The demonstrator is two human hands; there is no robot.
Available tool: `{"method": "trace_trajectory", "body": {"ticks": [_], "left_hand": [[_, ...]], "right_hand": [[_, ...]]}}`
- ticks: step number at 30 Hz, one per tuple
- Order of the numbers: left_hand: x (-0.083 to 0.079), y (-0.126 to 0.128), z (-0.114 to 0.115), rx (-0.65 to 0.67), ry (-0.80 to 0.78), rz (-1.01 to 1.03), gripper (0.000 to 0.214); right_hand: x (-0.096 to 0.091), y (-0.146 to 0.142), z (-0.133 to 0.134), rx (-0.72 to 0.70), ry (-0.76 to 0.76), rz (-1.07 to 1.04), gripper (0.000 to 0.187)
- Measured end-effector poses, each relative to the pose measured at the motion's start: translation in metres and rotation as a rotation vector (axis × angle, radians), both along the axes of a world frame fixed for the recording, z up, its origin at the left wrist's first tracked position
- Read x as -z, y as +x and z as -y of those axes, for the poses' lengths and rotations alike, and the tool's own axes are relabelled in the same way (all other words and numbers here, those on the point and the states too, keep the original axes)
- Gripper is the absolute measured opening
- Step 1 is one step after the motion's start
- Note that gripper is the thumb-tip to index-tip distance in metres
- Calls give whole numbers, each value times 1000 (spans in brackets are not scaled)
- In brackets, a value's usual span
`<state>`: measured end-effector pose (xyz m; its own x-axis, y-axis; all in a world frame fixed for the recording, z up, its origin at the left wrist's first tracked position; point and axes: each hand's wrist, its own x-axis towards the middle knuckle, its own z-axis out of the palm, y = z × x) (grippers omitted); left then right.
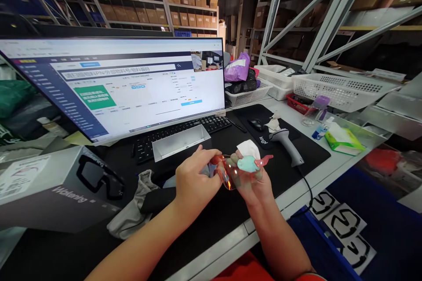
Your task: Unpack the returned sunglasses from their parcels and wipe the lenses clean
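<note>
In front of me I hold a pair of tinted sunglasses (230,172) with orange-red glints on the see-through lens and a reddish temple. My left hand (194,180) pinches one side of them between thumb and fingers. My right hand (255,189) is closed around the other side, its fingers partly seen through the lens. A white tissue or cloth (249,148) sticks up from the right hand, beside a pale teal piece (249,163) whose kind I cannot make out. Under my left forearm lies a grey cloth pouch (128,213). An open white box (181,142) rests on the keyboard (212,124).
A silver box printed with sunglasses (75,193) stands left, below a large monitor (141,83). To the right are a mouse (256,124), a barcode scanner (288,145) with a cable, a green tissue pack (344,138) and white baskets (339,90). Shelves of cartons stand behind.
</note>
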<state>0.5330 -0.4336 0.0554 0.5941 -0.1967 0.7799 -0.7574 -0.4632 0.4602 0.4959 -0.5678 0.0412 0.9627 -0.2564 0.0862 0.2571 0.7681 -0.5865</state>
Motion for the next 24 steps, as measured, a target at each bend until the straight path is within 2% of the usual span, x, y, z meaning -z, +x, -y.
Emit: {"method": "trace_trajectory", "body": {"ticks": [6, 11, 14, 16, 20, 22, 24], "left_hand": [[-2, 1, -3, -16, -26, 3, 18], [3, -1, -2, 7, 21, -26, 19], [7, 0, 0, 6, 12, -25, 20], [7, 1, 0, 4, -3, -21, 21], [4, 5, -2, -6, -26, -75, 24], [1, 7, -3, -21, -42, -102, 24], [-1, 9, -5, -41, -64, -111, 23]], "right_hand": [[1, 0, -6, 63, -231, 106, 39], [-4, 2, 7, 145, -31, 89, 34], [-2, 3, 11, 192, -89, 37, 28], [2, 5, 10, 174, -142, -39, 31], [7, 9, 7, 50, -204, -105, 45], [7, 8, 8, 25, -181, -108, 53], [6, 7, 11, -11, -125, -111, 51]]}}
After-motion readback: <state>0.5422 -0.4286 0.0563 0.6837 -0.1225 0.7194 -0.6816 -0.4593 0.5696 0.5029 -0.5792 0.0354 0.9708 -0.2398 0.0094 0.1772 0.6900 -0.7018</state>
